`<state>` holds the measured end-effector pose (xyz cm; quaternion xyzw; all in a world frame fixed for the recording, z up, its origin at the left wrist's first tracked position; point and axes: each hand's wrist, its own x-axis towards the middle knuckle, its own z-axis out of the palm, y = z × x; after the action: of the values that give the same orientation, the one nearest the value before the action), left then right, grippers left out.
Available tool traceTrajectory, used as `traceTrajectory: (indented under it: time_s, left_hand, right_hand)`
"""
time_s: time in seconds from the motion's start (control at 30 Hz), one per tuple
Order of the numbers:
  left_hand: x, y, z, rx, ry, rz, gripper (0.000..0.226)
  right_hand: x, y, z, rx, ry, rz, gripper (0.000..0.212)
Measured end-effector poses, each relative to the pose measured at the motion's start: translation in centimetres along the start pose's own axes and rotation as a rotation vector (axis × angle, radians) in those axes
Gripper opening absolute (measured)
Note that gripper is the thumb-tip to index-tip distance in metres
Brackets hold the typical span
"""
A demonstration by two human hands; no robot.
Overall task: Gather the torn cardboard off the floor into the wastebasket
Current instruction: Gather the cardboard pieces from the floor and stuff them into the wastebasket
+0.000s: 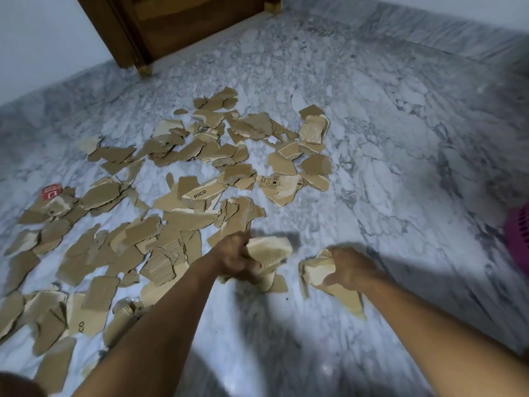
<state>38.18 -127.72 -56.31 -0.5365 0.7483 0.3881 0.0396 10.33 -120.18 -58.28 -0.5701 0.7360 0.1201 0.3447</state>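
The floor (357, 144) was grey-veined marble, with a wooden door (183, 27) at the far wall. Torn cardboard (183, 173) lay scattered over the floor's left and middle, many pieces overlapping in loose heaps, one marked "PICO". The basket (519, 236), a purple slatted one, showed only as a sliver at the right edge, well apart from the scatter. The left hand (233, 257) had its fingers clamped on a wad of scraps (269, 253) at the near edge of the heap. The right hand (347, 267) had its fingers closed on a second bunch (323, 277), part of it trailing down toward the floor. Judgement: the pieces look light, stiff but easily bent, with ragged edges that snag on one another; flat ones will resist lifting off smooth marble. Best taken at overlapping stacks or raised edges, several pinched together. Most of the scatter remained ungathered
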Motion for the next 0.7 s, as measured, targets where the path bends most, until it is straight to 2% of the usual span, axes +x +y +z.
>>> traceTrajectory:
  time_s: [0.07,0.17,0.23,0.33,0.47,0.53,0.63,0.7]
  left_hand:
    - [-1.0,-0.9,-1.8,-0.155,0.069,-0.039,0.058]
    - [-2.7,-3.5,-4.2,-0.213,0.143,-0.111,0.044]
    - [-3.9,-5.6,-5.2,-0.189,0.153,-0.175,0.048]
    - [-5.8,-8.3,-5.3,-0.185,0.149,-0.237,0.055]
    - [-7.1,-10.6,-4.3,-0.156,0.096,-0.256,0.055]
    - [-7.0,-11.9,-3.8,-0.133,0.088,-0.261,0.059]
    - [-6.5,-12.6,-3.4,-0.102,0.069,-0.249,0.071]
    - [-6.0,-12.2,-3.7,-0.110,0.024,-0.236,0.069]
  right_hand:
    - [0.1,-0.7,-1.6,0.187,-0.024,0.028,0.094]
    - [0.4,-3.3,-2.8,0.303,-0.019,-0.021,0.084]
    - [0.5,-6.1,-2.3,0.278,-0.098,-0.080,0.081]
    - [1.3,-10.4,0.8,0.160,-0.155,-0.118,0.091]
    - [1.9,-14.1,4.7,-0.004,0.025,-0.121,0.086]
    - [2.2,-14.8,5.3,-0.042,0.054,-0.119,0.086]
    - [2.8,-14.4,5.9,0.025,0.053,-0.139,0.084]
    - [2.9,-13.9,5.9,0.105,0.053,-0.183,0.077]
